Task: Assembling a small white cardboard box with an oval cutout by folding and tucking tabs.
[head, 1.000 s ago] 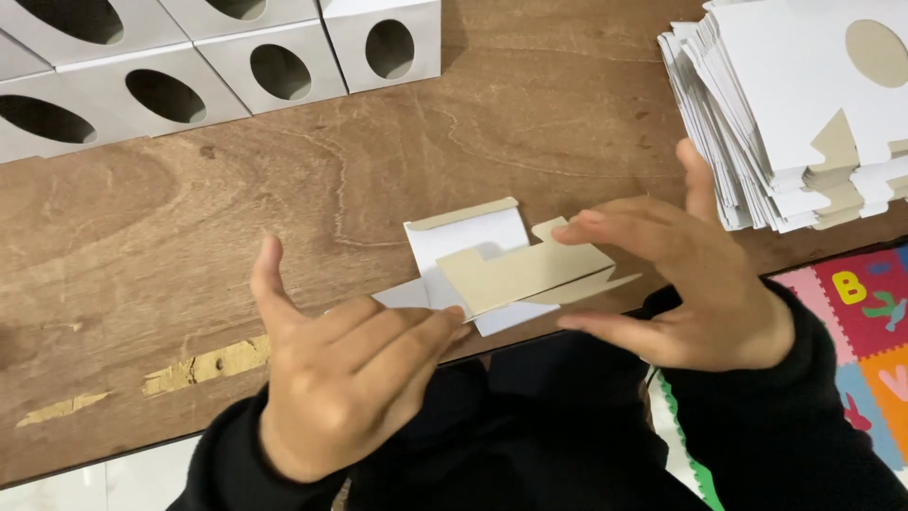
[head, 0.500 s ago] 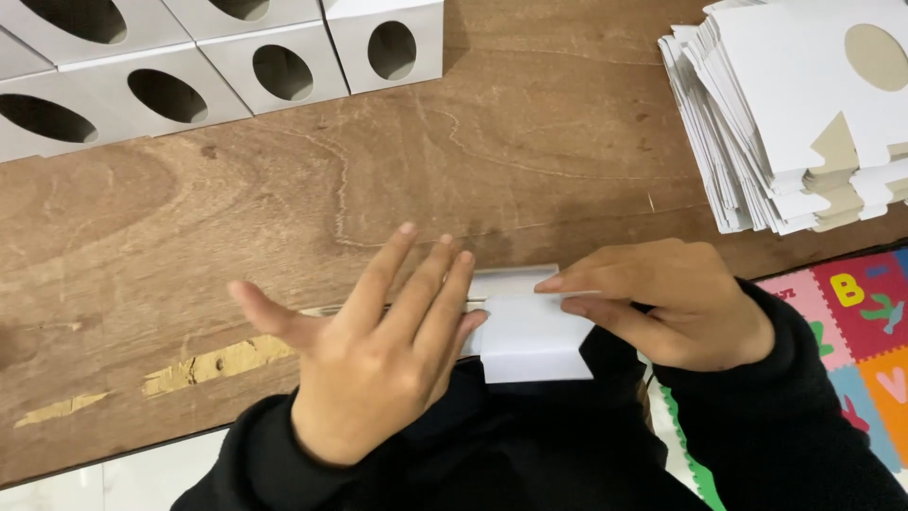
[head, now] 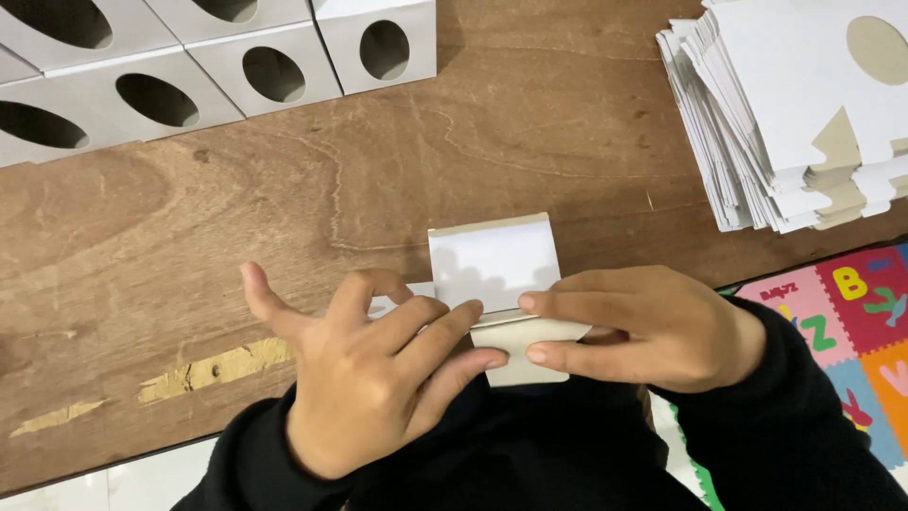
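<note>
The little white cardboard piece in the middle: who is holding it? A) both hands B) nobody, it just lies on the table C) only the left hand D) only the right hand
A: the left hand and the right hand both pinch the white cardboard piece from either side over the wooden table.

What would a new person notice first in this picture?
First, the small white cardboard box at the near edge of the wooden table, gripped by the left hand and the right hand. Then the stack of flat blanks at far right and the row of folded boxes with oval holes at far left.
</note>
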